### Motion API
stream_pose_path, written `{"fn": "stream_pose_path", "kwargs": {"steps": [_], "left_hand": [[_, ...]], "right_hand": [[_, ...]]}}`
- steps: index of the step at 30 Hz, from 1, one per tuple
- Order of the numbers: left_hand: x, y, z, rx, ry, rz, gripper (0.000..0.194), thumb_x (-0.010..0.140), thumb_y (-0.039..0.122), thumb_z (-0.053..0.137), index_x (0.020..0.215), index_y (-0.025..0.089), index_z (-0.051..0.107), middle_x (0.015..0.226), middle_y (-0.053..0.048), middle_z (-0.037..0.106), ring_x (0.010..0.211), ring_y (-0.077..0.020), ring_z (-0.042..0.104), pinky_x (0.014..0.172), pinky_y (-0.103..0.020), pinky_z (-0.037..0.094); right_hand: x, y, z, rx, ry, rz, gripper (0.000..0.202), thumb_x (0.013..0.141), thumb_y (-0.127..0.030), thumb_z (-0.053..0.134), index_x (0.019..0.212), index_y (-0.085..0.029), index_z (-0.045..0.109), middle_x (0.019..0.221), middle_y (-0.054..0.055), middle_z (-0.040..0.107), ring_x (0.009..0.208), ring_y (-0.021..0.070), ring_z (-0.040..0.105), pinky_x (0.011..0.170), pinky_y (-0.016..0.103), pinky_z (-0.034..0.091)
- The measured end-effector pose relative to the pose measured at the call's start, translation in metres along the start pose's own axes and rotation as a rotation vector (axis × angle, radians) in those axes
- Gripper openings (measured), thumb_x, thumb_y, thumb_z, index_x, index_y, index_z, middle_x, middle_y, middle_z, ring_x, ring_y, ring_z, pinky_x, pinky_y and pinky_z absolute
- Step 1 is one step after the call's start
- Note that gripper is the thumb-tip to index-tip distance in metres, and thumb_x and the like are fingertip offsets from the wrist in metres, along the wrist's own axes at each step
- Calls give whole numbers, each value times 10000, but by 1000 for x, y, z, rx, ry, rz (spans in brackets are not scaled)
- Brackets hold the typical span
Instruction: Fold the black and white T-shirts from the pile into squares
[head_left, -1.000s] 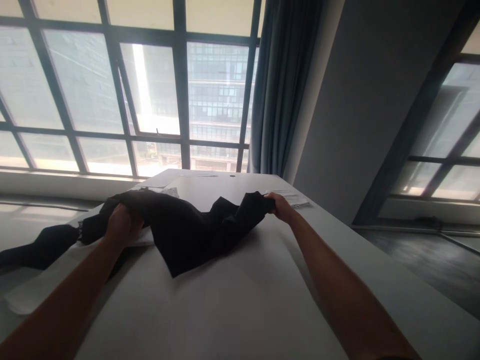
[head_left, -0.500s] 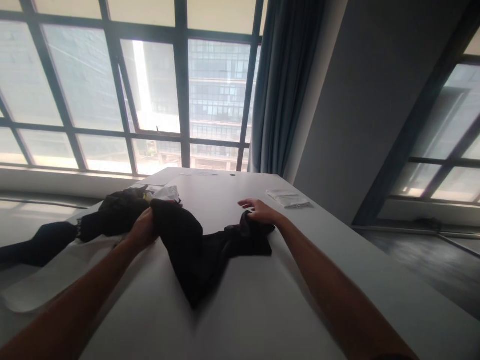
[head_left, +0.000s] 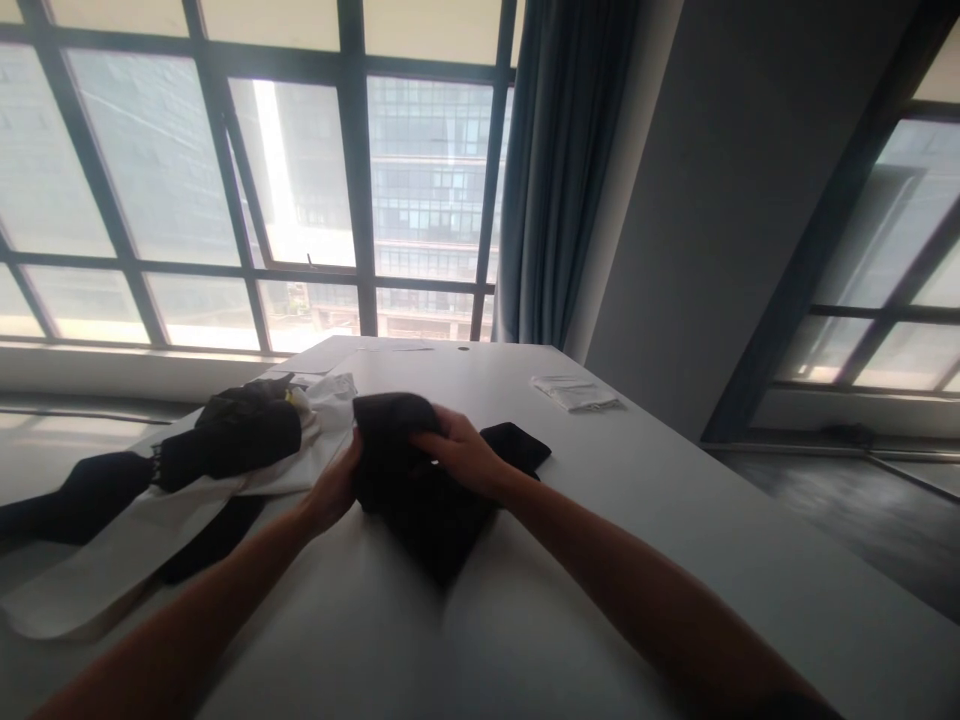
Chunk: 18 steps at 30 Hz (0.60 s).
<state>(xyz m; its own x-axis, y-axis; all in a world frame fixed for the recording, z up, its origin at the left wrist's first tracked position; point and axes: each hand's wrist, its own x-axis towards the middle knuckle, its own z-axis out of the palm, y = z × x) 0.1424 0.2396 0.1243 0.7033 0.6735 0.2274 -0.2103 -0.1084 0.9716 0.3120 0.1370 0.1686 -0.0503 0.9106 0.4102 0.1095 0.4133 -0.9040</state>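
Note:
A black garment (head_left: 427,510) hangs bunched between my hands over the middle of the table; its exact kind cannot be made out. My left hand (head_left: 337,488) is closed on its left edge, with most of the fingers behind the cloth. My right hand (head_left: 463,455) pinches the upper right side, thumb in front. Part of the black cloth (head_left: 517,447) lies on the tabletop just right of my right wrist.
A heap of dark clothing (head_left: 251,430) and white cloth (head_left: 330,400) covers the left side of the white table (head_left: 600,560). Folded white cloth (head_left: 576,393) lies at the right back. Behind stand windows and a blue curtain (head_left: 559,190).
My right hand has moved left from the garment's far end and now grips it close to my left hand. My left hand has shifted right, away from the heap.

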Motion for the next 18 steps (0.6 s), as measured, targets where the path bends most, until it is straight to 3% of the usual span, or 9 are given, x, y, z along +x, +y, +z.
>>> {"fn": "stream_pose_path", "kwargs": {"steps": [3,5,8,10,13,18], "left_hand": [[-8,0,8,12,-282,-37,833,670,880,574,1136,206,726,1048,-129,764,1065,-357,689,876,-446,571],[-13,3,11,79,-416,-40,785,639,743,746,1201,197,700,1095,-133,755,1089,-362,678,905,-448,562],[-16,7,6,162,-511,-111,711,592,525,869,1203,203,701,1087,-104,764,1053,-359,691,911,-475,565],[-14,7,-2,147,-485,-168,650,559,474,880,1131,202,735,1011,-98,780,981,-366,715,861,-484,587],[-9,9,-13,69,-334,-177,610,503,455,880,1033,175,764,912,-134,785,867,-392,737,758,-485,616],[-9,33,-29,132,31,50,677,544,441,851,1157,183,721,941,-123,786,870,-374,741,745,-434,633]], "right_hand": [[7,-11,-16,42,224,-113,431,812,-519,683,1129,-236,609,1027,32,703,973,249,668,822,395,579],[11,-14,-29,-22,332,-157,430,827,-528,643,1150,-248,597,1097,33,693,1076,264,636,910,411,552],[16,-15,-50,-116,456,-229,477,855,-559,579,1227,-261,559,1195,39,665,1156,262,600,974,416,523],[19,-12,-65,-147,503,-284,523,873,-585,545,1282,-261,521,1251,55,643,1210,262,568,1012,434,499],[22,-6,-90,-187,524,-318,566,873,-581,563,1331,-260,474,1316,74,612,1290,259,514,1076,457,447],[14,11,-121,-230,407,-203,774,763,-536,731,1394,-220,413,1450,131,517,1364,269,463,1154,459,367]]}}
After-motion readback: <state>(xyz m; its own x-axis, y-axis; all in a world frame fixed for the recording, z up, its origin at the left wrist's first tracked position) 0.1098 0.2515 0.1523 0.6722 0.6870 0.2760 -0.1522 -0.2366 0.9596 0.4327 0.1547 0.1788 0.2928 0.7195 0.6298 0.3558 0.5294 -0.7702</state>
